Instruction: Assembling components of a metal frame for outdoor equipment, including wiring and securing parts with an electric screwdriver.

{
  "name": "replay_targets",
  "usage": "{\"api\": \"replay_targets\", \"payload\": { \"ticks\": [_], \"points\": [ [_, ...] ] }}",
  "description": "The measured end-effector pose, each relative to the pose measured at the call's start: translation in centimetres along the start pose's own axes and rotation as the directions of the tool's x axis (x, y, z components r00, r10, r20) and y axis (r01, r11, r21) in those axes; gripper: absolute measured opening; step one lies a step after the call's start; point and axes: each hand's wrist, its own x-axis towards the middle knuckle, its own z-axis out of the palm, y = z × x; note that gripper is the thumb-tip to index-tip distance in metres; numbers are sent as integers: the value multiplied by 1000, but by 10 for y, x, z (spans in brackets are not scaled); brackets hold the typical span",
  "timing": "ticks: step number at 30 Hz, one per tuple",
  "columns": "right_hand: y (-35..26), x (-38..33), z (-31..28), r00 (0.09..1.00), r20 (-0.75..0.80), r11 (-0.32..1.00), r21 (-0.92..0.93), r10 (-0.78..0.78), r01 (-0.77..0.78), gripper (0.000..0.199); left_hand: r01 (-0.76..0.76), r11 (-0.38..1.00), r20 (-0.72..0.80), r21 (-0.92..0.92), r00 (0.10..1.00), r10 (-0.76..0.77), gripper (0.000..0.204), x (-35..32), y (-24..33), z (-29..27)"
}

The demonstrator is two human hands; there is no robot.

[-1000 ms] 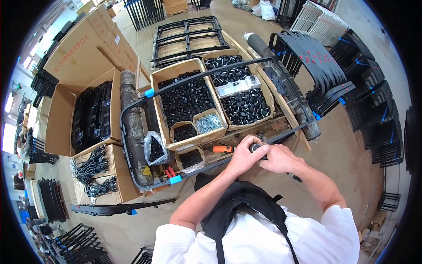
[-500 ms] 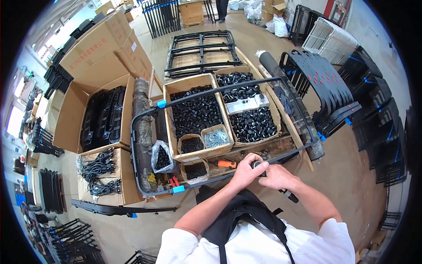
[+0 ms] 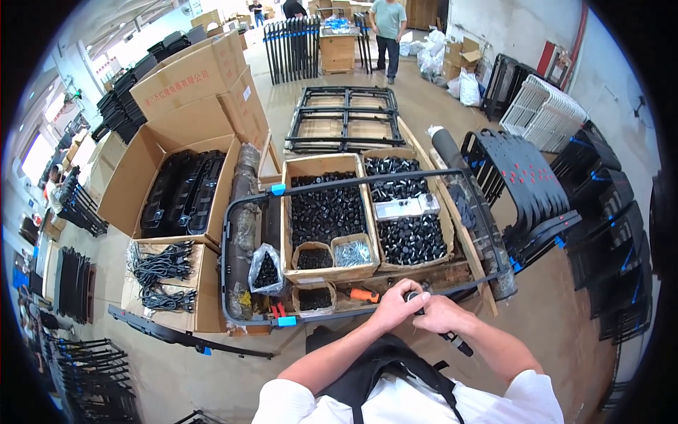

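My left hand [image 3: 397, 307] is closed around the upper end of a black cylindrical tool [image 3: 455, 343]. Just beside it, my right hand [image 3: 443, 314] wraps the same tool, whose lower end sticks out toward the lower right below that hand; its exact kind is unclear. Both hands are close to the near bar of a black rectangular tube frame [image 3: 325, 185] with blue clips, which lies across the work stand. An orange-handled tool [image 3: 365, 295] rests left of my left hand, and a red-handled one [image 3: 278, 309] lies farther left.
Inside the frame, a carton [image 3: 287, 212] holds black caps, with screws in smaller boxes. Another carton [image 3: 447, 240] of black-headed parts bears a clear plastic box [image 3: 407, 207]. Left stand a tall carton [image 3: 120, 184] and bundled cables [image 3: 166, 261]. Stacked black panels [image 3: 530, 177] stand right; a person [image 3: 388, 28] stands far off.
The whole view has tilted upward, so the scene sits lower and more of the far room and a standing person show. Both hands keep their grip on the tool near the frame's front bar.
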Motion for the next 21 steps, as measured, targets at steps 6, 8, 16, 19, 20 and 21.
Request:
{"api": "replay_targets", "payload": {
  "ticks": [6, 8, 16, 19, 20, 21],
  "points": [
    [-20, -10, -26, 996, 84, 997, -80, 8, -1, 42, 73, 990, -35, -122, 996, -77, 31, -2, 14, 7],
    [-37, -29, -43, 996, 49, 995, -64, -71, 74, 44, -62, 997, -73, -47, 996, 59, 29, -3, 28, 3],
    [-87, 3, -73, 983, -67, 812, 556, -170, 179, 54, -548, 737, -100, 395, 772, 628, 27, 19, 110, -80],
    [-105, 38, -49, 935, -292, 914, 287, -200, 285, 61, -493, 786, -160, 374, 801, 578, 29, 14, 84, -114],
    [-117, 47, -46, 950, -276, 952, 224, -144, 209, 69, -438, 840, -240, 321, 820, 519, 32, 12, 65, -127],
    [-122, 61, -43, 964, -225, 974, 141, -140, 175, 76, -341, 862, -328, 375, 821, 468, 40, 8, 40, -143]
  ]
}}
